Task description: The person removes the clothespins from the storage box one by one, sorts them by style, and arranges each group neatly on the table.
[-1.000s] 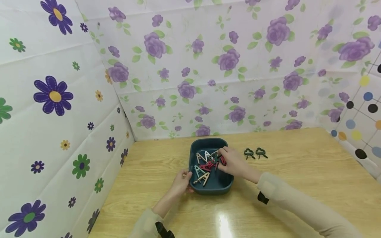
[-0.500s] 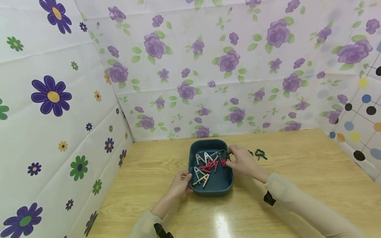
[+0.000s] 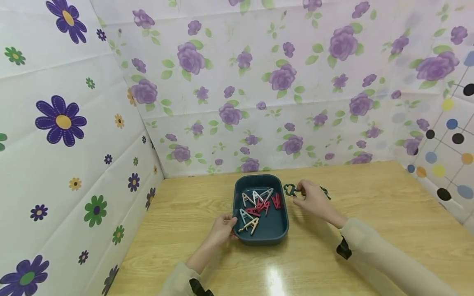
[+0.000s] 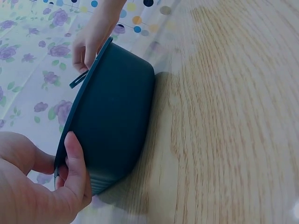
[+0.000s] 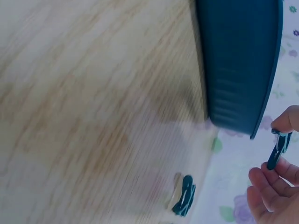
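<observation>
A dark blue plastic bin [image 3: 277,234] stands on the table with several red, white, beige and light blue clothespins inside, among them a red clothespin [image 3: 276,201]. My left hand [image 3: 223,227] grips the bin's near left rim, as the left wrist view also shows. Just right of the bin, my right hand [image 3: 314,199] pinches a dark green clip [image 3: 290,189] between thumb and fingers. In the right wrist view that clip is above the table, apart from the bin. Another dark green clip [image 3: 325,192] lies beyond the right hand, partly hidden by it.
The wooden table [image 3: 192,197] runs back to a wall covered with purple-flowered sheeting [image 3: 229,115]. More patterned sheeting [image 3: 89,164] closes off the left side, and a dotted sheet [image 3: 440,164] hangs at the right.
My right hand has come up out of the bin with the green clip and moved right, past the bin's right rim. My left hand stays on the bin.
</observation>
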Demonstrator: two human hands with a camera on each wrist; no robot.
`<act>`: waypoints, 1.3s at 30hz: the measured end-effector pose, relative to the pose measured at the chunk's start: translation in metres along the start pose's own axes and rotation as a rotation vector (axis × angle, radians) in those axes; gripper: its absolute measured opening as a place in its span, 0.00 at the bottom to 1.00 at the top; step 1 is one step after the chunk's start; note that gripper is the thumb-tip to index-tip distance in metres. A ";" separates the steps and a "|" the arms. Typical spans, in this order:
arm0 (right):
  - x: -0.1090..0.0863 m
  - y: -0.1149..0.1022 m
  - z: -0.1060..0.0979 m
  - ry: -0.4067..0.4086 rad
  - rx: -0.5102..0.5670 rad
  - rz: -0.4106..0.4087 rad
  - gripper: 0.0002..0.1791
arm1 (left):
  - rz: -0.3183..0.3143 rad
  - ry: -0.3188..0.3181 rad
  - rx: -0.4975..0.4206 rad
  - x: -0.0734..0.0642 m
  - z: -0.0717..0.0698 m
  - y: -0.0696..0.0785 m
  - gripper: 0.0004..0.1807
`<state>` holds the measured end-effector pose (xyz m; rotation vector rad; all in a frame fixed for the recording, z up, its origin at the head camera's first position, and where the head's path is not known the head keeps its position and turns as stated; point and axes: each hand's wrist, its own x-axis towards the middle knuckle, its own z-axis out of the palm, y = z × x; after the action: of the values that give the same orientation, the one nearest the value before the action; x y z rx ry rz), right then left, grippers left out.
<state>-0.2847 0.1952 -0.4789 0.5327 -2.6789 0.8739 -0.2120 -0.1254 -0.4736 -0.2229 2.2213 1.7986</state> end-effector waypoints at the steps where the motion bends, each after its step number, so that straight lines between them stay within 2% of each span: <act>1: 0.000 0.002 -0.001 0.004 0.001 0.007 0.16 | -0.003 0.001 -0.002 0.000 0.000 0.000 0.18; 6: -0.002 0.010 -0.004 0.014 0.003 0.036 0.15 | 0.003 -0.001 -0.008 0.001 0.001 0.000 0.16; 13: -0.006 0.020 -0.005 -0.024 -0.002 0.101 0.15 | 0.008 -0.004 -0.019 -0.001 0.001 -0.001 0.13; 18: -0.009 0.027 -0.007 -0.024 -0.018 0.132 0.15 | 0.009 -0.009 -0.029 -0.002 0.001 -0.003 0.12; 27: -0.009 0.035 -0.019 -0.012 0.000 0.193 0.16 | 0.058 -0.016 -0.019 -0.003 0.000 -0.003 0.09; 39: -0.009 0.047 -0.033 -0.044 -0.003 0.279 0.16 | 0.040 -0.021 -0.015 0.000 0.000 -0.004 0.08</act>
<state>-0.2917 0.2533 -0.4804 0.1797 -2.8387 0.9379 -0.2112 -0.1259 -0.4777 -0.1628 2.2136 1.8308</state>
